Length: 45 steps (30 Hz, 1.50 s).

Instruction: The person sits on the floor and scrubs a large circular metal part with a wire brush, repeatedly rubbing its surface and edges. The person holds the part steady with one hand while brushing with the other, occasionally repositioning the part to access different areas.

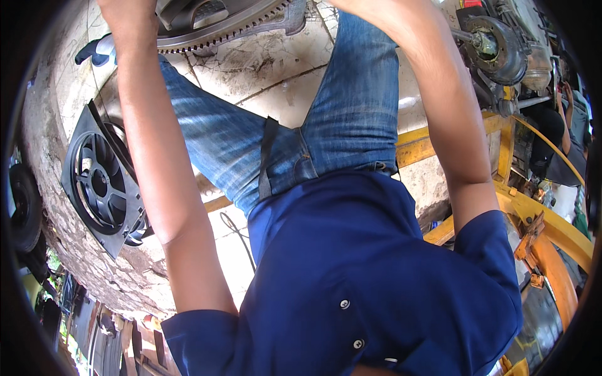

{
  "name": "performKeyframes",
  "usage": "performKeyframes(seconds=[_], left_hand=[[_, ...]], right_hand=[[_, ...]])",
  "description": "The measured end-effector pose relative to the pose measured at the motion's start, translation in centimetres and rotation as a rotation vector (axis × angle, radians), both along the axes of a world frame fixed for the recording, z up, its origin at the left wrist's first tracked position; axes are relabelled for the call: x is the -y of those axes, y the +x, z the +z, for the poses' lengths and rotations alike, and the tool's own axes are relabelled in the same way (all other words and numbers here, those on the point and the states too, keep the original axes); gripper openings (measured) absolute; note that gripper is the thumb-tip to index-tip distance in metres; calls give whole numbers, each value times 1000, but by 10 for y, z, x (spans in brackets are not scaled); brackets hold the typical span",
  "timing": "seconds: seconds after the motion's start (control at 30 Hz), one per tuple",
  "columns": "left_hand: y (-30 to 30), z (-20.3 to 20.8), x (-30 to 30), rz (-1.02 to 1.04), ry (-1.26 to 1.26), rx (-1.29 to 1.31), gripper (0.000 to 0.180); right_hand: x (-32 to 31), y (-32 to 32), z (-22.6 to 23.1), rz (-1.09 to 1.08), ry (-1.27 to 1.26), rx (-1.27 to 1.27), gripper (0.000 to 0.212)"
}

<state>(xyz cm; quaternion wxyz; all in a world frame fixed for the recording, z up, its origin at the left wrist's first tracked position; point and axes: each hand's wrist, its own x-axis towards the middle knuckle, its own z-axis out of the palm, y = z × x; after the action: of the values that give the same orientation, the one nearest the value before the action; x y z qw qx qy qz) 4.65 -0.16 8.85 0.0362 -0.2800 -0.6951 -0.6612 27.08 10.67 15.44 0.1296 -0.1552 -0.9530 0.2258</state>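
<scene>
At the top edge of the head view, my left hand (128, 14) shows only in part. Its fingers are cut off, so I cannot see whether it grips anything. Right beside it is a round grey metal wheel with a toothed rim (219, 39), like a flywheel; its upper part lies beyond the frame. My right forearm (414, 31) reaches up over my right thigh toward the same part, with the hand itself outside the picture. Below the wheel are my two jeans-clad legs, spread apart over the pale, cracked tile floor (276, 81).
On the left lies a black radiator fan in its shroud (100, 178), with a dark tyre (25, 207) farther out. To the right are a yellow metal frame (514, 200) and a greasy hub-like assembly (495, 50). Another person (564, 138) is at the far right.
</scene>
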Motion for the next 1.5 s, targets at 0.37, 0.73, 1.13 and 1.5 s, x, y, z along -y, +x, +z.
performKeyframes(seconds=[0.37,0.73,1.13,1.5], left_hand=[[-15,-48,-21,78,-235,-522,32],[16,11,-33,120,-44,-631,24],[-13,53,-134,-412,-976,-299,52],[31,55,-121,-486,-1013,-598,50]], right_hand=[[-21,1,-44,-66,-89,-97,56],[-7,-4,-37,-52,-1480,-125,53],[-23,-14,-44,68,-1926,-222,51],[10,20,-22,-208,-1694,-207,50]])
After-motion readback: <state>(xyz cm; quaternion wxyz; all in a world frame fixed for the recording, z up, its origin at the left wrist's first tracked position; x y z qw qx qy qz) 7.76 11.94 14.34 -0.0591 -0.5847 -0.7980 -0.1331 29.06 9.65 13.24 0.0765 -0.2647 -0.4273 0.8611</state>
